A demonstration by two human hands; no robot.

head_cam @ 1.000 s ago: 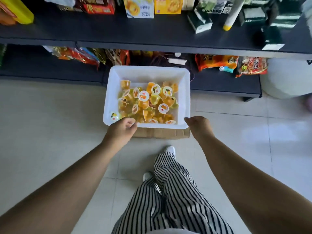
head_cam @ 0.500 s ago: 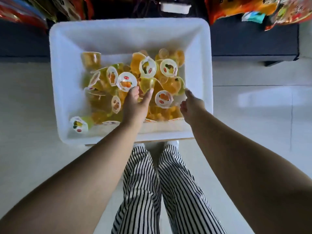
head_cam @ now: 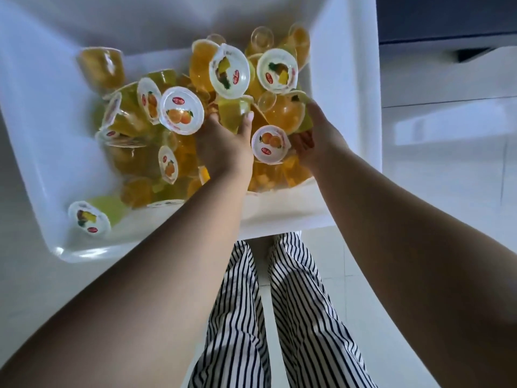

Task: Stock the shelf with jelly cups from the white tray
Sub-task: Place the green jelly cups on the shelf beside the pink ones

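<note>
The white tray (head_cam: 42, 135) fills the upper left of the head view and holds several jelly cups, orange and yellow-green, with white fruit-printed lids. My left hand (head_cam: 223, 147) is down in the pile, thumb and fingers pinching a yellow-green jelly cup (head_cam: 233, 113). My right hand (head_cam: 319, 133) is beside it at the tray's right side, its fingers curved round an orange jelly cup (head_cam: 284, 113). A lidded orange-print cup (head_cam: 270, 144) lies between my two hands. One cup (head_cam: 89, 218) lies apart in the tray's near left corner.
The dark low shelf (head_cam: 447, 21) shows at the top right, beyond the tray's right wall. White floor tiles (head_cam: 447, 163) spread to the right. My legs in striped trousers (head_cam: 268, 317) stand just below the tray's near rim.
The view has dropped much closer to the tray. Both hands went from the near rim into the pile; each now holds a cup.
</note>
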